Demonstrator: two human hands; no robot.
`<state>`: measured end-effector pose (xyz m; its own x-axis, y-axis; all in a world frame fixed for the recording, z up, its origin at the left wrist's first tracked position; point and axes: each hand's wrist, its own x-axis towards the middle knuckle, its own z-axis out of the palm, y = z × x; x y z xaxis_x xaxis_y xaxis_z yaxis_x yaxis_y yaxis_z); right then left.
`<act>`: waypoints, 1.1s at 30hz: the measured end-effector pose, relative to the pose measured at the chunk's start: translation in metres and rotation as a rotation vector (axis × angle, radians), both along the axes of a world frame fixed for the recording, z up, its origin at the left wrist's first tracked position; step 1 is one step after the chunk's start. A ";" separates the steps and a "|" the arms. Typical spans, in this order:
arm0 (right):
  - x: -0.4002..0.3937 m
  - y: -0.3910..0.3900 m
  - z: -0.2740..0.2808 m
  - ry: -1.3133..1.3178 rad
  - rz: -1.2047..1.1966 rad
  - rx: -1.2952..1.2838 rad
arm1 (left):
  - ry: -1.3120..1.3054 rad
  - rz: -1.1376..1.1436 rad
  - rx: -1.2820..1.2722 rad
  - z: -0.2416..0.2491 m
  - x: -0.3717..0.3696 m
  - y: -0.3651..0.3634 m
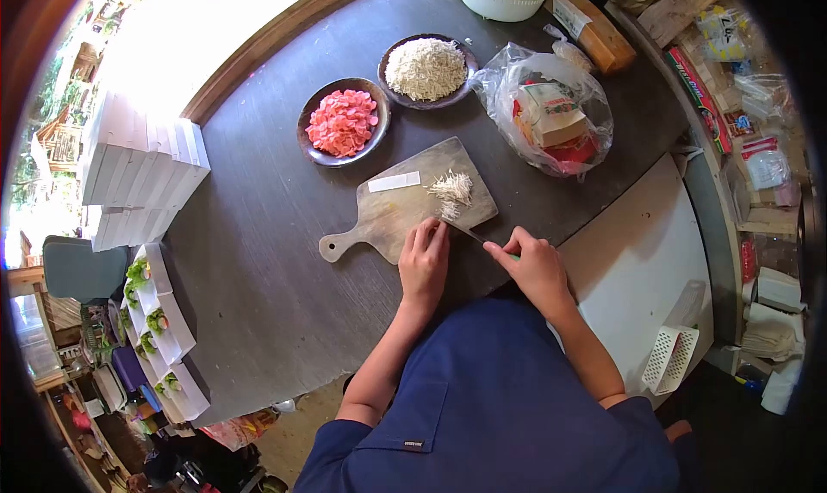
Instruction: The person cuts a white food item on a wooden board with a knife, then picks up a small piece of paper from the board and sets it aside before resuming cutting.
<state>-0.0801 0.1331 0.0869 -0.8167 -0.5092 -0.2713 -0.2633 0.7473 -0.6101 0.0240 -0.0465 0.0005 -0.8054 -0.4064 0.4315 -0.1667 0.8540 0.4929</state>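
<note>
Presently your left hand (424, 265) lies flat, fingers together, on the cutting board (405, 209), your right hand (536, 267) closed around what seems a knife (469, 232), shredded white pile (451, 189) just beyond, pink-slice bowl (343, 121) and white-shred bowl (425, 69) farther off.

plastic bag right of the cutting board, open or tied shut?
Cannot tell. The plastic bag bulges around cartons seen through the film, but its mouth is not clearly visible in the head view.
</note>
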 end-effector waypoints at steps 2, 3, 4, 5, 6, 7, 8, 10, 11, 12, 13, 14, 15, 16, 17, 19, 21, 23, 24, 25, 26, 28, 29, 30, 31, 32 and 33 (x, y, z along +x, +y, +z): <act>0.003 -0.001 0.001 0.046 0.008 0.013 | -0.004 0.007 0.012 0.001 0.000 0.000; 0.005 0.000 0.000 0.045 0.011 0.014 | -0.005 0.010 0.013 0.002 0.000 0.001; 0.006 0.000 -0.002 0.044 0.003 0.016 | -0.005 0.006 0.020 0.003 0.000 0.000; 0.006 0.000 -0.003 0.042 -0.006 0.018 | -0.006 0.001 0.028 0.003 0.000 0.000; 0.006 0.000 -0.002 0.041 -0.006 0.019 | -0.008 0.001 0.029 0.002 0.001 0.000; 0.004 -0.001 0.000 0.025 -0.010 0.024 | -0.005 0.000 0.034 0.001 0.001 0.000; 0.003 -0.001 0.001 0.009 -0.014 0.027 | -0.003 -0.001 0.038 0.001 0.001 0.000; 0.004 -0.001 0.000 0.023 -0.016 0.021 | -0.010 -0.002 0.042 0.003 0.001 0.000; 0.005 -0.001 0.000 0.039 -0.016 0.016 | -0.015 -0.001 0.046 0.004 0.001 0.000; 0.004 -0.001 0.001 0.039 -0.017 0.017 | -0.015 -0.002 0.047 0.003 0.001 0.000; 0.003 -0.002 0.002 0.026 -0.022 0.024 | -0.016 0.000 0.047 0.003 0.001 0.000; 0.003 -0.002 0.004 0.013 -0.028 0.032 | -0.016 0.001 0.049 0.003 0.001 0.000; 0.002 -0.001 0.005 0.013 -0.029 0.033 | -0.017 0.000 0.050 0.002 0.001 0.001; 0.000 -0.001 0.005 -0.004 -0.025 0.028 | -0.011 0.002 0.050 0.002 0.000 0.001; -0.001 0.000 0.006 -0.021 -0.020 0.023 | -0.006 0.004 0.051 0.002 0.000 0.000; -0.001 0.001 0.002 -0.025 -0.020 0.016 | -0.003 0.006 0.046 -0.001 0.000 0.000; -0.001 0.002 -0.001 -0.028 -0.023 0.010 | 0.001 0.006 0.041 -0.001 -0.001 0.000; 0.000 0.001 -0.002 -0.033 -0.022 0.020 | -0.011 0.012 0.044 0.001 0.000 0.000; 0.000 -0.002 -0.004 -0.033 -0.022 0.020 | -0.011 0.012 0.044 0.002 0.001 0.000; -0.001 -0.006 -0.005 -0.034 -0.029 0.027 | -0.027 0.004 0.040 0.002 0.001 0.000; -0.002 -0.009 -0.007 -0.033 -0.039 0.035 | -0.043 -0.007 0.038 0.002 0.001 0.000; -0.003 -0.018 -0.024 -0.037 -0.055 -0.024 | -0.035 -0.008 0.036 0.002 0.001 0.001; -0.005 -0.022 -0.028 -0.044 -0.062 -0.090 | -0.031 0.001 0.028 0.002 0.000 0.001; -0.007 -0.025 -0.028 -0.065 -0.065 -0.095 | -0.039 0.011 0.039 0.003 0.000 0.002; -0.009 -0.025 -0.025 -0.064 -0.066 -0.098 | -0.039 0.010 0.036 0.004 0.000 0.002; -0.011 -0.024 -0.020 -0.087 -0.078 -0.084 | -0.028 0.012 0.045 0.003 0.000 0.002; -0.011 -0.023 -0.016 -0.111 -0.089 -0.068 | -0.019 0.015 0.056 0.004 0.001 0.002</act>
<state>-0.0915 0.1101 0.0712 -0.8264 -0.4564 -0.3298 -0.1258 0.7206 -0.6818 0.0247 -0.0450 0.0040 -0.8070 -0.4413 0.3924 -0.1892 0.8227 0.5361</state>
